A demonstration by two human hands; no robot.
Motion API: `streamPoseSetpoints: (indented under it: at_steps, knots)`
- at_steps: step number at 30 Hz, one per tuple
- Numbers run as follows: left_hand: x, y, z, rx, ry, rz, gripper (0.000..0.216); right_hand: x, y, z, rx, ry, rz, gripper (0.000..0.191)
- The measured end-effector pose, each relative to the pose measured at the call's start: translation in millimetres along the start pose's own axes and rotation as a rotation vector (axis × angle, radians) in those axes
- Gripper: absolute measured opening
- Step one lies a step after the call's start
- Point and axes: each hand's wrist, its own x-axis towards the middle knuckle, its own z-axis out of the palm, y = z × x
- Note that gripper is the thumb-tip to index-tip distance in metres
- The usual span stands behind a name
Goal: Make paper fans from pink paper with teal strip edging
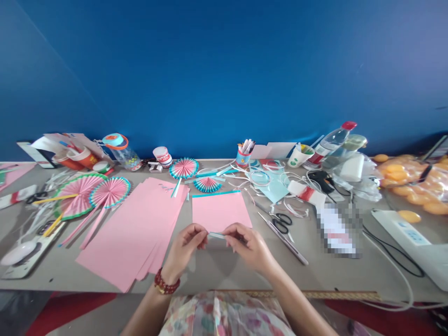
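Note:
My left hand [185, 245] and my right hand [247, 242] meet over the table's near middle. Both pinch a small pale blue-white paper strip [217, 235] between fingertips, one hand at each end. Just beyond it lies a pink paper sheet [220, 210] with a teal edge along its far side. A red bead bracelet [166, 283] circles my left wrist.
A stack of pink paper [140, 233] lies to the left, with finished pink pleated fans [91, 193] beyond it. Black-handled scissors [282, 221] and a long pen lie to the right. Cups, a bottle [331, 140], a power strip [402, 228] and orange balls crowd the back and right.

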Motion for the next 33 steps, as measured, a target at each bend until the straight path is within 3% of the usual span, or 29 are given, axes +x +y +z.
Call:
streamPoseSetpoints:
  at_steps: [9, 14, 17, 22, 33]
  knots:
    - [-1.2, 4.8, 1.8, 0.031, -0.057, 0.008, 0.023, 1.9, -4.9, 0.6, -0.052, 0.015, -0.013, 0.011]
    - [-1.1, 8.1, 7.4, 0.002, -0.05, 0.032, 0.021, 1.9, -13.8, 0.6, -0.366, 0.199, -0.311, 0.012]
    - [-2.3, 9.7, 12.8, 0.005, -0.045, 0.043, 0.019, 2.3, -21.2, 4.1, -0.458, 0.217, -0.471, 0.009]
    - [-3.6, 8.9, 18.3, 0.057, -0.088, 0.089, 0.018, 2.8, -22.6, 10.8, -0.466, 0.158, -0.448, 0.01]
    - [-5.8, 9.4, 21.8, 0.186, -0.052, 0.131, 0.02, -1.4, -21.9, 11.7, -0.471, 0.153, -0.374, 0.015]
